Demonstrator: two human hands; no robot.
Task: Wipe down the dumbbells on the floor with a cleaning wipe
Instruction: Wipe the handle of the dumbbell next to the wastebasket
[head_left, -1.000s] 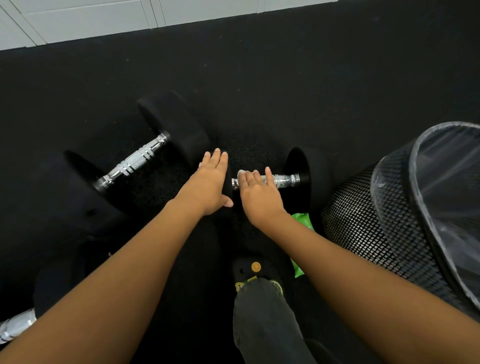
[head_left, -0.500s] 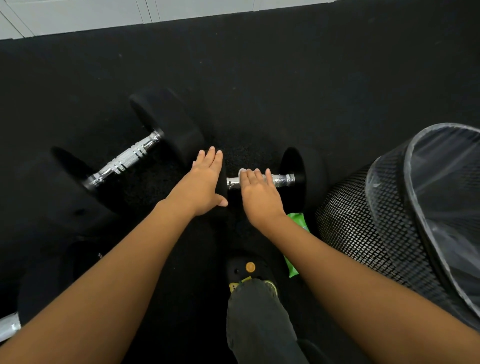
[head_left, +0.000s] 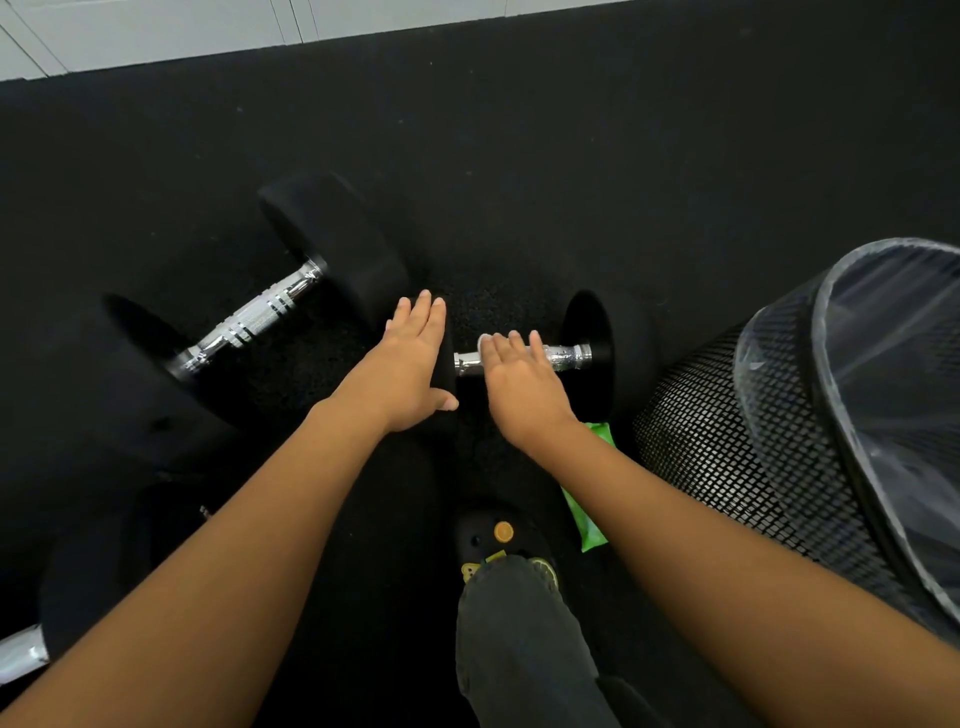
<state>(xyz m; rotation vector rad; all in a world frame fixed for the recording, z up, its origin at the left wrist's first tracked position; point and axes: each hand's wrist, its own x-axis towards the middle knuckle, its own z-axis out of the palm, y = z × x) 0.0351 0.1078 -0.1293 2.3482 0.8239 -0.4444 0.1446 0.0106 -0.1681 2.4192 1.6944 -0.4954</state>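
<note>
A small dumbbell (head_left: 621, 353) with black heads and a chrome handle lies on the black floor in the middle. My left hand (head_left: 410, 364) rests flat, fingers straight, on its left head. My right hand (head_left: 519, 384) lies over the handle with its fingers bent across the bar and the thumb hidden. A bit of white cleaning wipe (head_left: 480, 341) shows under those fingertips. A larger dumbbell (head_left: 249, 322) lies at an angle to the left, untouched.
A black mesh bin (head_left: 727, 441) with a clear liner stands close on the right. A green wipe pack (head_left: 589, 525) lies under my right forearm. My shoe (head_left: 498, 540) is at bottom centre. Another dumbbell's chrome end (head_left: 21, 654) shows at bottom left. A white wall (head_left: 156, 31) runs along the top.
The view has shifted slightly. Both hands stay in the same places on the small dumbbell, with no clear movement along the handle.
</note>
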